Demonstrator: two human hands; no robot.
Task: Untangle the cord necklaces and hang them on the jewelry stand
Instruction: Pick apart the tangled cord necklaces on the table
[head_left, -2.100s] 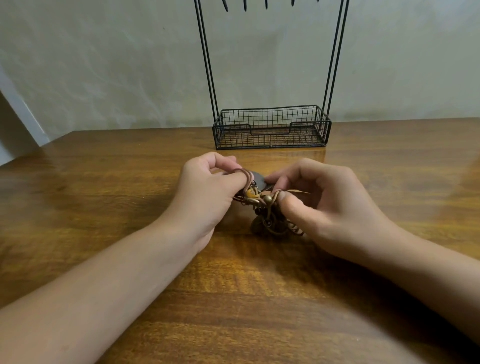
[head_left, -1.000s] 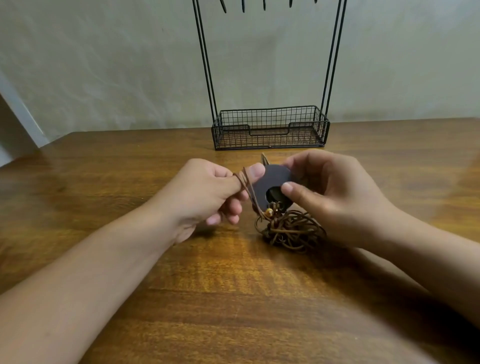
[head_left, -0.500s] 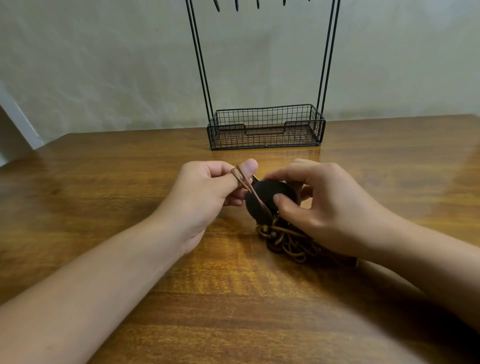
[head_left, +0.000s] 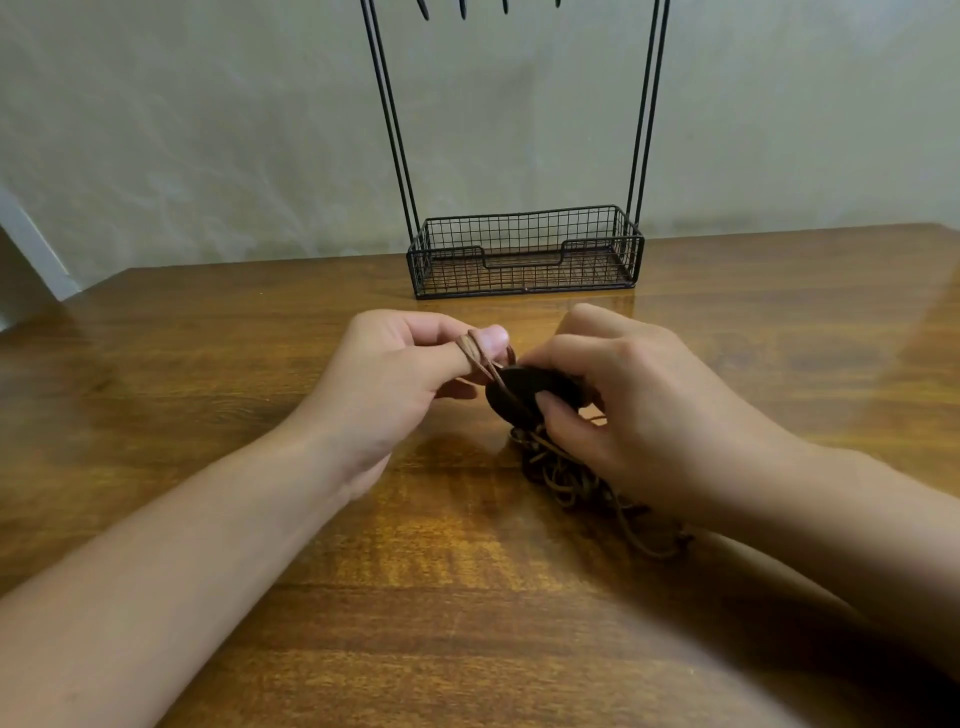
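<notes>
Thin brown cord strands (head_left: 480, 358) are pinched by the left hand (head_left: 395, 379), the dark round pendant (head_left: 519, 389) gripped by the right hand (head_left: 649, 405); limp, snaggy stuff, probably best eased loose near the knot.

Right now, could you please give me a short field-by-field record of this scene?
surface: wooden table
left hand: pinches brown cord strands between thumb and fingers
right hand: holds the dark round pendant by its edges
cord tangle: bunched on the table under the right hand, not yet untangled
jewelry stand: black wire, at the far edge of the table, basket base empty
hooks: only the tips show at the top; no necklace visible there
</notes>
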